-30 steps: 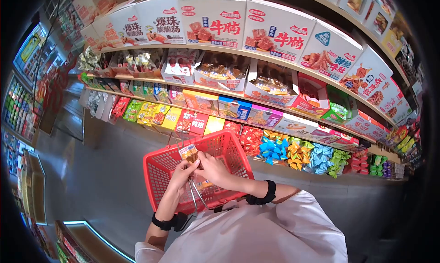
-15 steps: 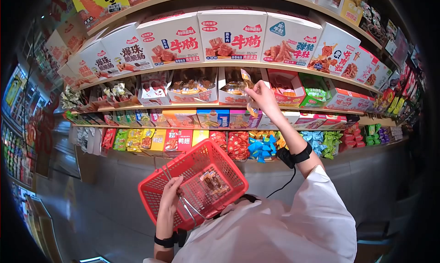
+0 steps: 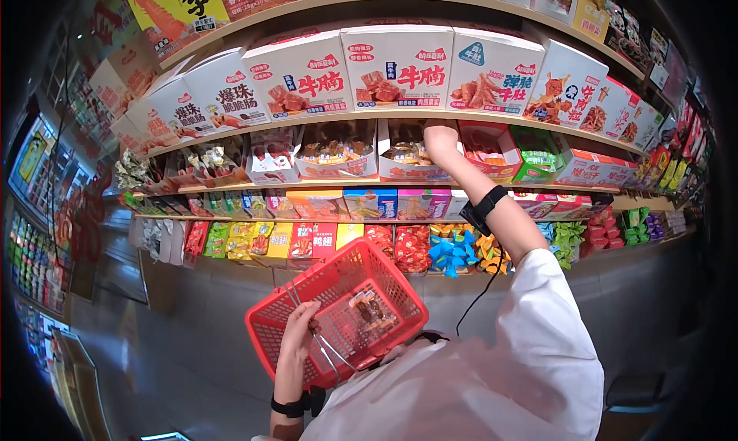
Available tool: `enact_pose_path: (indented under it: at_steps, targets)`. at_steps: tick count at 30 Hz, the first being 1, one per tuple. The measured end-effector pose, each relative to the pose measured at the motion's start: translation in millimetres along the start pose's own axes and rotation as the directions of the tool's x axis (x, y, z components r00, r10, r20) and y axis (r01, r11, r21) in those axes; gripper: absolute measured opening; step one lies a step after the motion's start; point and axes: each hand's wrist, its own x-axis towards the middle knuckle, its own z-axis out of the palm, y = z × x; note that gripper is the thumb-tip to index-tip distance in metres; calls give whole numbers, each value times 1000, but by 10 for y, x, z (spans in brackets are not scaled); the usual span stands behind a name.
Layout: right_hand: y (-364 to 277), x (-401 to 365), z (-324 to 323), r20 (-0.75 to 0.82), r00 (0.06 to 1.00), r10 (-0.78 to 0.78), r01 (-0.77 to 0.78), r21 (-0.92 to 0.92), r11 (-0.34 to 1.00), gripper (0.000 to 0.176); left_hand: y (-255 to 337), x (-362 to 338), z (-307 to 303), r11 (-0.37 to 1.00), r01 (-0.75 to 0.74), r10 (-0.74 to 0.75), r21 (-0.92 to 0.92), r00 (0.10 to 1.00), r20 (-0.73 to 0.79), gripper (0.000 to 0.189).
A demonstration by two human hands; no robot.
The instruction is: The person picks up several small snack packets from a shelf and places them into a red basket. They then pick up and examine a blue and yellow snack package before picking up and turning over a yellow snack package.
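My left hand (image 3: 300, 329) is closed around the thin metal handles (image 3: 332, 350) of a red plastic basket (image 3: 265, 315), which hangs tilted in front of me. Several small clear-wrapped snack packets (image 3: 370, 309) lie on its bottom. My right hand (image 3: 441, 143) reaches into an open white display box (image 3: 407, 169) on the middle shelf, at the box's right side. Its fingers are out of sight, so whether they hold anything cannot be made out. Brown snack packets (image 3: 407, 150) show in that box, left of the hand.
Another open box of packets (image 3: 336, 150) stands left of my right hand, and a red box (image 3: 488, 150) stands right of it. Large white cartons (image 3: 397, 68) line the shelf above. Bagged snacks (image 3: 453, 255) fill the bottom row. A black cable (image 3: 478, 299) hangs from my right wristband.
My right hand, which held a snack packet in front of the box, has moved into the box. That packet no longer shows in the hand. The view has shifted slightly; my left hand keeps its hold.
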Motion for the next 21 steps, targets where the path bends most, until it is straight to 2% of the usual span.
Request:
enact_pose_path:
  at_steps: [3,9,12,13,16,19,21]
  targets:
    - [-75,-96,-52,-37,999,-3,-2,-130,992,18,4,12,-7,1000,3,-3,13,1000,-6,12]
    - [-58,-114,-48,-134,990,46,-69,-173,982,14,-7,36,-26,1000,6,-6,4,1000,2,11]
    - [17,-110,-56,12,991,133,-129,-165,978,20,-5,39,-42,1000,21,-21,-3,1000,1,11]
    - [65,-50,58,-95,982,162,-178,-195,964,23,-4,39,-42,1000,27,-27,-5,1000,-2,11]
    - [84,0,166,-184,971,153,-185,-172,967,24,3,42,-39,1000,12,-12,11,1000,-7,11]
    - [91,-28,241,-463,886,23,-164,-268,949,17,4,47,-46,1000,12,-12,-2,1000,1,11]
    - [101,-32,230,-399,917,23,-132,-247,960,17,1,41,-44,1000,13,-13,-1,1000,3,11]
